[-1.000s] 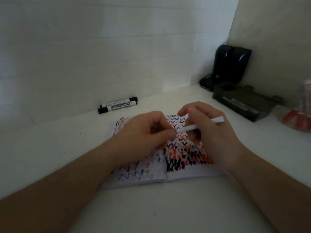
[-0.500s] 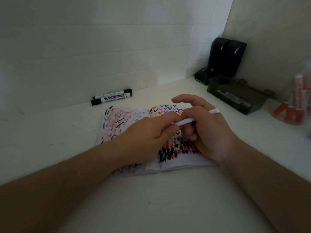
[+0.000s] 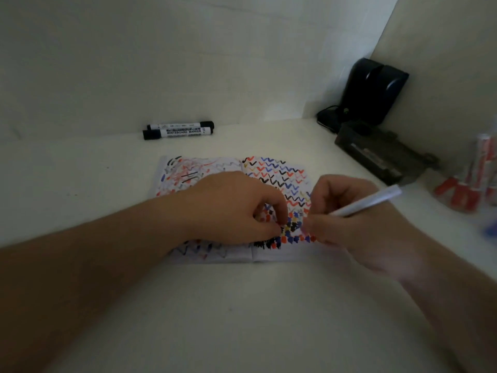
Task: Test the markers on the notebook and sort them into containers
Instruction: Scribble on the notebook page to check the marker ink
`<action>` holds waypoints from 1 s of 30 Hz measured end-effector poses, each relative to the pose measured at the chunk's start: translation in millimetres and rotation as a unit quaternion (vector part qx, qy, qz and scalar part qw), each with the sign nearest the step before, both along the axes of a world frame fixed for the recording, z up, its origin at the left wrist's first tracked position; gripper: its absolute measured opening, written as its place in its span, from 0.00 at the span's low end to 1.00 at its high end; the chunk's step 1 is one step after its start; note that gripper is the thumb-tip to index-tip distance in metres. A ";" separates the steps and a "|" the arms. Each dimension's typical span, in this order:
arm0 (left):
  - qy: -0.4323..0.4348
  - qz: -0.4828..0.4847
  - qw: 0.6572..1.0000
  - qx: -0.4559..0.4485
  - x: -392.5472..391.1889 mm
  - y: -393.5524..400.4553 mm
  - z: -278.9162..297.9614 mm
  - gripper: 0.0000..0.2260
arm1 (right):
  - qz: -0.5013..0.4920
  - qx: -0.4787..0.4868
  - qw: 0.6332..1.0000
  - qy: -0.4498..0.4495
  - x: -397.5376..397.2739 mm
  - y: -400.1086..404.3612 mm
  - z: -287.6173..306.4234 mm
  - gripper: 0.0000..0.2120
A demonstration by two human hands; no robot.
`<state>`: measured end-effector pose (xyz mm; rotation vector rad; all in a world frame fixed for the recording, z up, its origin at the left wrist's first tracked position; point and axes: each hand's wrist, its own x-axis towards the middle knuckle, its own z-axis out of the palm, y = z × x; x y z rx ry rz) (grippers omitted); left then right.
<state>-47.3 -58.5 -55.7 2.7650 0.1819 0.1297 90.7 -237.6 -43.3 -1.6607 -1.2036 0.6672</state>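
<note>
An open notebook (image 3: 269, 168), covered in red, blue and black test marks, lies flat on the white desk. My left hand (image 3: 231, 208) rests on its middle with thumb and fingers pinched together; anything between them is hidden. My right hand (image 3: 357, 232) grips a white marker (image 3: 371, 201) over the right page, with its back end pointing up and right and its tip hidden behind my fingers. Two black whiteboard markers (image 3: 178, 131) lie side by side against the back wall.
A black tray-like box (image 3: 382, 154) sits at the right rear, with black speakers (image 3: 373, 90) and a cable in the corner behind it. Several red-capped markers (image 3: 468, 189) stand in a blurred clear container at the right edge.
My hands were together on the white marker and have pulled apart. The left hand dropped onto the notebook, and the right hand swung right and down with the marker.
</note>
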 end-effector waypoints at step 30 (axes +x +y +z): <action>-0.020 -0.002 1.000 0.010 0.6 -2.9 -3.9 0.05 | -0.094 -0.020 0.993 -0.067 -10.8 5.1 -15.2 0.10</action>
